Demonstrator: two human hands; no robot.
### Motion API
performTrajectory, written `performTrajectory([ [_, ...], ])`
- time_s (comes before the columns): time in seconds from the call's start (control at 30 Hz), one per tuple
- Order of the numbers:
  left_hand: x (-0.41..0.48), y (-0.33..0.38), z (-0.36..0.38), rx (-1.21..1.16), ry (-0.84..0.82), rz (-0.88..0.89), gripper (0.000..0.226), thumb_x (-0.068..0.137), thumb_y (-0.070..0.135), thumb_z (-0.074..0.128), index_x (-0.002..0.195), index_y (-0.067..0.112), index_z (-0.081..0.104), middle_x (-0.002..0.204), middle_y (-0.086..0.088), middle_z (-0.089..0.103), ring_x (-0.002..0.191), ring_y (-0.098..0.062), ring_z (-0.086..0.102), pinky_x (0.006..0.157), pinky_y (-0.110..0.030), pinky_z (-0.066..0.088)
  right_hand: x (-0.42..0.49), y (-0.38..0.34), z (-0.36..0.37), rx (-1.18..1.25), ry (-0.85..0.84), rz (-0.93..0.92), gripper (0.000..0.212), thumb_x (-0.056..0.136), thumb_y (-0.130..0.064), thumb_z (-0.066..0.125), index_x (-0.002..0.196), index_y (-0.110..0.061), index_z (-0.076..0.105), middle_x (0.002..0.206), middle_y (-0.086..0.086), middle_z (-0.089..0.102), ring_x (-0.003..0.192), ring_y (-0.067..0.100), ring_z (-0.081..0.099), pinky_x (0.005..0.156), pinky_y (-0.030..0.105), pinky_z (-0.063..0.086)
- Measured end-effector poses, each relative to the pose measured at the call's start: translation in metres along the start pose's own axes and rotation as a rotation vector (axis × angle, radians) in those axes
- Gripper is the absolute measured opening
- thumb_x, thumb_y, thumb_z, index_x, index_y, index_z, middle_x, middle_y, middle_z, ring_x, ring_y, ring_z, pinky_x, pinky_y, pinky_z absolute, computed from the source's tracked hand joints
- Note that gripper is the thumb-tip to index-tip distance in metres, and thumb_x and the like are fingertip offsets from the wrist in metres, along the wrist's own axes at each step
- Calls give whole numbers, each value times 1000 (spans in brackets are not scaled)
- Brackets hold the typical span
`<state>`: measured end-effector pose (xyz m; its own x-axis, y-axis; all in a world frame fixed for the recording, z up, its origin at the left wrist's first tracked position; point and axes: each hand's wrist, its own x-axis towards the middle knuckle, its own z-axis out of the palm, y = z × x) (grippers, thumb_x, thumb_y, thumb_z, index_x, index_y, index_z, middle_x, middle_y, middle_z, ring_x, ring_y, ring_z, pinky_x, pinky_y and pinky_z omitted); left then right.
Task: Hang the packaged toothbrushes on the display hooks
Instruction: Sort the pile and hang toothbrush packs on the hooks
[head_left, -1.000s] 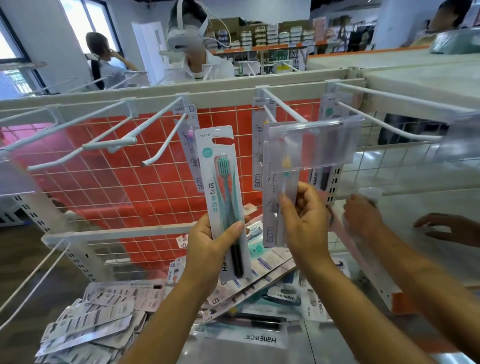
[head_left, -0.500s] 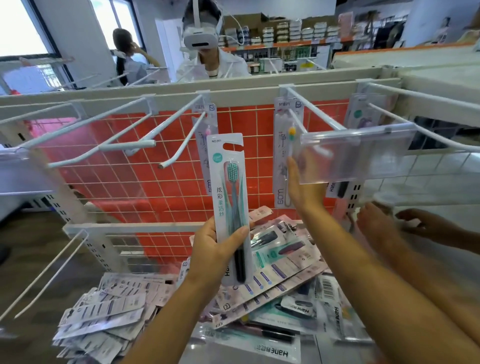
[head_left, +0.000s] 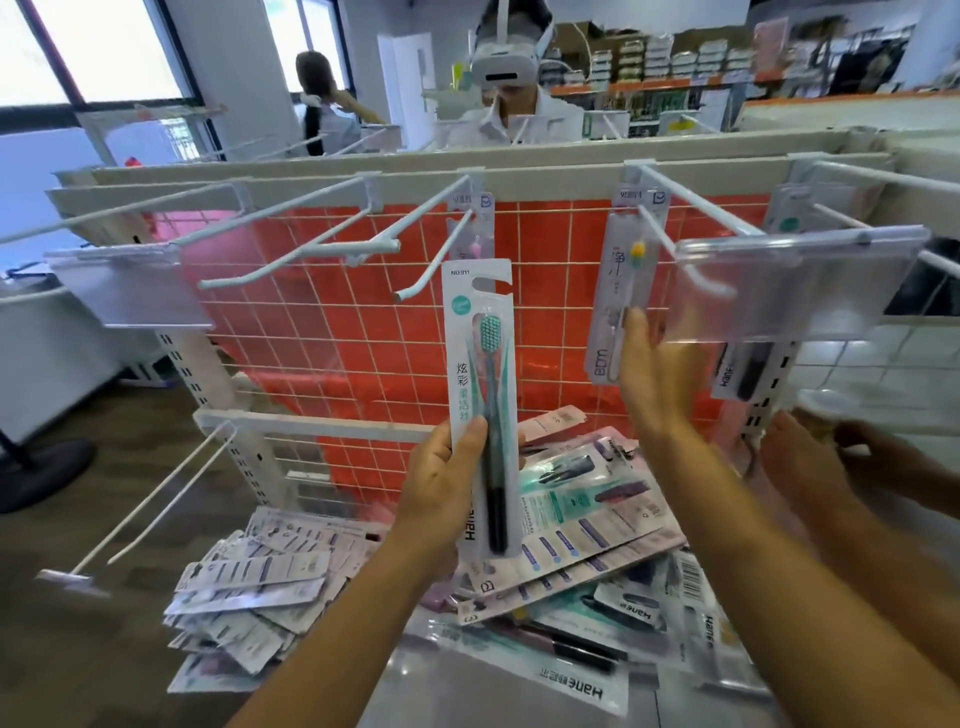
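White-coated wire, clear plastic, glossy card.
The hooks (head_left: 696, 201) and wire grid (head_left: 363, 332) look like smooth white-painted metal. The label holder (head_left: 795, 286) is clear, faintly frosted plastic. The toothbrush pack (head_left: 480, 395) is glossy printed card under a shiny clear blister, like the piled packs (head_left: 582, 525). The red wall (head_left: 322, 364) looks tiled and the floor (head_left: 78, 597) wood-grained.

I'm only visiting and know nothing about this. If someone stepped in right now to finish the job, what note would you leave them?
Left hand grips a teal toothbrush pack upright, not yet on a hook.
Right hand is open with straight fingers at the hung yellow-brush pack; I cannot tell if it touches.
Done: that pack, a pink-brush pack and a far-right pack hang on hooks.
Left: hang the teal pack, then the pile below. The left hooks are bare.
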<state>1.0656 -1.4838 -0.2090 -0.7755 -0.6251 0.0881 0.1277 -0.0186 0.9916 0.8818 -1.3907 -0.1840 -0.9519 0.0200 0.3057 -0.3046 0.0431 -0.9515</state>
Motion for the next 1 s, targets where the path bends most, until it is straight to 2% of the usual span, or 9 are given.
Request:
performTrajectory([
  [0.03, 0, 0, -3, 19, 3, 13, 20, 97, 32, 49, 93, 21, 65, 79, 9, 73, 81, -9, 70, 70, -24, 57, -8, -2, 1, -8, 26, -24, 26, 91, -44, 55, 109, -25, 54, 103, 1, 60, 93, 17, 62, 79, 43, 58],
  [0.1, 1, 0, -9, 54, 2, 43, 18, 96, 32, 50, 98, 23, 65, 86, 8, 74, 87, -9, 70, 75, -24, 57, -29, -7, 0, -24, 28, -66, 28, 92, -37, 54, 114, -21, 48, 113, 2, 54, 102, 19, 57, 85, 40, 55],
  [0.17, 4, -1, -14, 53, -14, 47, 15, 97, 28, 51, 104, 25, 64, 95, 7, 74, 93, -9, 69, 79, -24, 56, -53, -11, -1, -6, -45, -91, 14, 96, -21, 52, 109, -19, 49, 104, -3, 55, 93, 9, 56, 80, 28, 53],
  [0.23, 7, -1, -20, 39, -38, 46, 16, 96, 26, 52, 108, 25, 63, 98, 6, 74, 97, -12, 69, 83, -27, 56, -78, -19, 2, 39, -190, -76, 12, 98, -18, 50, 107, -19, 57, 93, -10, 61, 83, -1, 58, 74, 18, 52],
  [0.37, 9, 4, -35, 46, -111, 80, 28, 88, 38, 53, 109, 25, 65, 100, 2, 73, 100, -19, 68, 87, -36, 56, -108, -37, 19, 167, -451, -57, 17, 98, -16, 51, 101, -21, 67, 92, 0, 72, 86, 11, 68, 72, 23, 55],
  [0.43, 11, 9, -46, 32, -125, 89, 28, 87, 39, 52, 107, 25, 65, 94, 3, 74, 94, -18, 69, 81, -32, 57, -117, -47, 29, 225, -520, -42, 18, 98, -15, 51, 97, -24, 67, 93, 1, 73, 86, 14, 70, 68, 23, 55],
  [0.57, 12, 17, -70, 10, -149, 125, 28, 88, 39, 49, 102, 24, 67, 83, 6, 73, 81, -11, 69, 72, -28, 55, -133, -61, 47, 297, -543, -33, 16, 97, -11, 54, 99, -17, 68, 93, 0, 73, 86, 12, 71, 72, 24, 56],
  [0.9, 4, 27, -116, 95, -130, 224, 29, 91, 40, 44, 109, 29, 64, 93, 9, 73, 94, -13, 69, 82, -30, 57, -168, -78, 76, 271, -604, -52, 14, 88, -12, 67, 98, -22, 67, 95, 1, 73, 89, 20, 69, 82, 38, 58],
  [1.0, 1, 30, -127, 127, -128, 238, 32, 90, 45, 40, 104, 27, 63, 86, 12, 71, 86, -9, 67, 76, -27, 56, -177, -82, 80, 267, -591, -72, 12, 87, -10, 68, 96, -19, 68, 92, 3, 72, 87, 22, 69, 81, 39, 59],
])
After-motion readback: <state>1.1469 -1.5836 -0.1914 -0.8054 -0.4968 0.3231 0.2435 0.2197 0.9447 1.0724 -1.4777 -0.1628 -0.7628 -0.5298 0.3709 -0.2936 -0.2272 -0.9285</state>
